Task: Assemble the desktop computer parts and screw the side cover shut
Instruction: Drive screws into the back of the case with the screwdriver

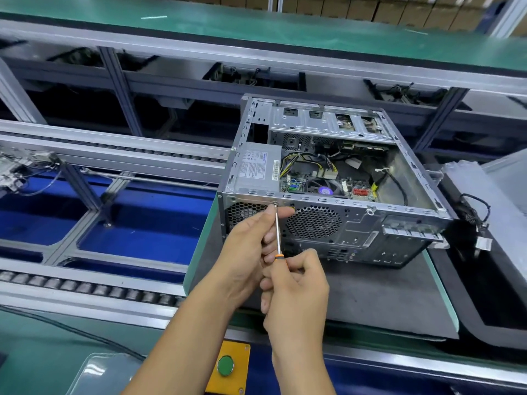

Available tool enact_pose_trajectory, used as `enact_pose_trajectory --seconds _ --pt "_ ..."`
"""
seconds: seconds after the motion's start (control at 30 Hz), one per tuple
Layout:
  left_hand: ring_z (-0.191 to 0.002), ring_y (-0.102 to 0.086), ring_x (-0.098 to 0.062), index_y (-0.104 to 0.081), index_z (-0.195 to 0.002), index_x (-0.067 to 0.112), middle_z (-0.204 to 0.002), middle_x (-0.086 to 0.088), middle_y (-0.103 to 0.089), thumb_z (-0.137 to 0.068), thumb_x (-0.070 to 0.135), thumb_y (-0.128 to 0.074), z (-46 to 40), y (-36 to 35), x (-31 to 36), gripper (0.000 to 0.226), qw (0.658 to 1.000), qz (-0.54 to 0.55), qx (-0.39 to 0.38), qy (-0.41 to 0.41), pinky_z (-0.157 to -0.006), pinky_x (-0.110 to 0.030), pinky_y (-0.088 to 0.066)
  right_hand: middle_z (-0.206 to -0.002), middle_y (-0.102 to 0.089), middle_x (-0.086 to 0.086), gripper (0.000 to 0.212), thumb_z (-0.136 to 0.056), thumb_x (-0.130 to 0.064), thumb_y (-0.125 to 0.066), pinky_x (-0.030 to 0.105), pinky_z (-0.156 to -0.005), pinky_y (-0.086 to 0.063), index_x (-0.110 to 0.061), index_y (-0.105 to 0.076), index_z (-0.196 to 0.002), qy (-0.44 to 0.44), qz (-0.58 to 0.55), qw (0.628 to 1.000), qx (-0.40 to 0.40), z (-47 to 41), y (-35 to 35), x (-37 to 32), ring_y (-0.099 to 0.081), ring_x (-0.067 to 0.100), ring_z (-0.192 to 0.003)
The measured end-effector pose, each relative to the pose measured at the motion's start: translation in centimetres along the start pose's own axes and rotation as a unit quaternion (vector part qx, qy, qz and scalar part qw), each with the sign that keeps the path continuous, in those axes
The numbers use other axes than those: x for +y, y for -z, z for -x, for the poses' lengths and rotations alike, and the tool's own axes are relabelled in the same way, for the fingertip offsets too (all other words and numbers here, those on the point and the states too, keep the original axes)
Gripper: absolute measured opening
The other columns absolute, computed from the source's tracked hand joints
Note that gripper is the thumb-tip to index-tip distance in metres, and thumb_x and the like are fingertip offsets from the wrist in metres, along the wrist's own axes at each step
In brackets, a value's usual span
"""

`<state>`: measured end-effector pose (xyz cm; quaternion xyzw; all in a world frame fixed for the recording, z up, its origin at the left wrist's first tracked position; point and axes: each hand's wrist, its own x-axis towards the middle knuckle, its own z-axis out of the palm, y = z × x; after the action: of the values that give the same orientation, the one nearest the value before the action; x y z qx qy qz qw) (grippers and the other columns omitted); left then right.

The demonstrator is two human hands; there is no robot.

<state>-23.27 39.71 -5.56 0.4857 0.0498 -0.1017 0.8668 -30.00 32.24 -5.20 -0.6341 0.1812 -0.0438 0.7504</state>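
Screwdriver [277,232] slants up and away from the right hand [296,295] pinching its handle; the left hand [251,249] steadies the shaft, tip at a screw [275,204] atop the open case [328,178] rear panel.

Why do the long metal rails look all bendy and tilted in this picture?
Head view: the wide-angle lens bows and tilts the conveyor rails; the picture's edges are soft, while the hands, screwdriver and computer case near the middle stay sharp.
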Motion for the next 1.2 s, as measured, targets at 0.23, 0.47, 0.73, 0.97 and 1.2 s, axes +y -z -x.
enact_pose_trajectory --seconds 0.23,0.47,0.73,0.97,1.2 --pt "-0.051 -0.022 -0.010 -0.079 -0.090 0.018 -0.060 0.004 -0.028 -0.105 0.027 -0.052 0.3 0.7 0.7 0.032 0.995 -0.100 0.020 -0.011 -0.045 -0.021 -0.022 -0.064 -0.068 0.010 0.018 -0.091 -0.014 -0.056 0.017 -0.039 -0.024 -0.013 -0.064 -0.076 -0.125 -0.055 0.990 -0.036 0.4 0.0 -1.0 -0.049 0.019 -0.039" --pt "-0.041 -0.026 -0.008 -0.070 -0.083 0.014 -0.050 0.007 -0.031 -0.103 0.030 -0.056 1.0 -1.0 0.8 0.029 0.994 -0.073 0.075 -0.011 -0.039 -0.021 -0.021 -0.054 -0.060 0.009 0.019 -0.092 -0.006 -0.061 0.018 -0.036 -0.027 -0.006 -0.045 -0.081 -0.122 -0.048 0.991 -0.015 0.8 0.2 -1.3 -0.051 0.021 -0.036" --pt "-0.056 -0.047 -0.005 -0.054 -0.076 0.022 -0.061 0.016 -0.056 -0.100 0.052 -0.049 2.1 -0.2 6.3 0.039 0.831 -0.480 0.168 -0.225 -0.053 -0.019 -0.036 -0.054 -0.062 0.011 0.019 -0.097 -0.017 -0.050 0.018 -0.036 -0.025 -0.004 -0.060 -0.087 -0.188 -0.038 0.981 -0.039 1.2 0.1 -2.2 -0.044 0.019 -0.033" --pt "-0.068 -0.057 -0.027 -0.057 -0.088 0.020 -0.073 0.000 -0.060 -0.101 0.047 -0.046 -11.3 -1.5 14.6 0.032 0.640 -0.690 0.192 -0.279 -0.061 -0.034 -0.041 -0.054 -0.060 0.005 0.017 -0.089 0.001 -0.058 0.018 -0.035 -0.024 -0.005 -0.045 -0.080 -0.149 -0.013 0.989 -0.016 1.7 0.2 -2.4 -0.043 0.017 -0.035" --pt "-0.048 -0.049 -0.021 -0.057 -0.064 0.013 -0.054 -0.002 -0.050 -0.100 0.046 -0.044 -15.7 0.2 11.3 0.051 0.513 -0.816 0.099 -0.247 -0.048 -0.025 -0.032 -0.075 -0.077 0.012 0.016 -0.096 -0.009 -0.046 0.020 -0.034 -0.027 0.001 -0.055 -0.088 -0.191 -0.027 0.981 -0.021 1.9 -0.1 -2.5 -0.051 0.022 -0.034"
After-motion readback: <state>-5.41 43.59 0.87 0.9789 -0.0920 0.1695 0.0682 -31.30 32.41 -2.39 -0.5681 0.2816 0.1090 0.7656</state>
